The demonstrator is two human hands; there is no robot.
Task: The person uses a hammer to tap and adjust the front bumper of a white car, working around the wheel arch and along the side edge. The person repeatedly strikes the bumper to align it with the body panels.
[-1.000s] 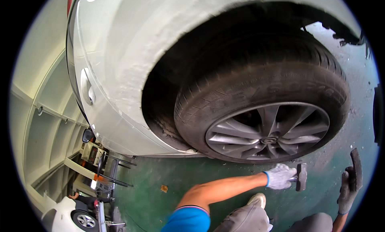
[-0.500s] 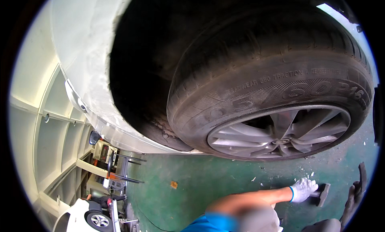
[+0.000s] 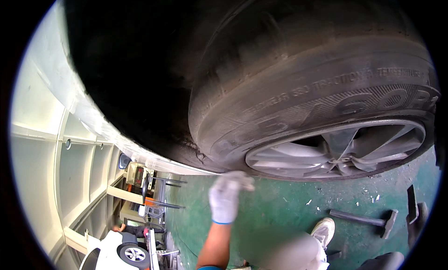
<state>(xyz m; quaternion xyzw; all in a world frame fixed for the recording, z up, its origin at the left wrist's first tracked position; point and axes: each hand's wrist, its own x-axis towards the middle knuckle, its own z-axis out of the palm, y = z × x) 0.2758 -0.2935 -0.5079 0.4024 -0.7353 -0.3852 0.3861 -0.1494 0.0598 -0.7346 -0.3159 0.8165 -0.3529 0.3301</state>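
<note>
Well left of the fingers, a person appears beside a white car [image 3: 99, 252]. Mid-frame, the white-gloved left hand [image 3: 225, 200] stands at the tyre [image 3: 303, 79] — its fingers are blurred, and we cannot tell how far they spread or whether they touch rubber. Right of those fingers, we see a hammer [image 3: 361, 218] lying on green flooring [image 3: 280, 214] — and farther right, the right hand [image 3: 421, 218] grips a dark bar [image 3: 411, 202].
</note>
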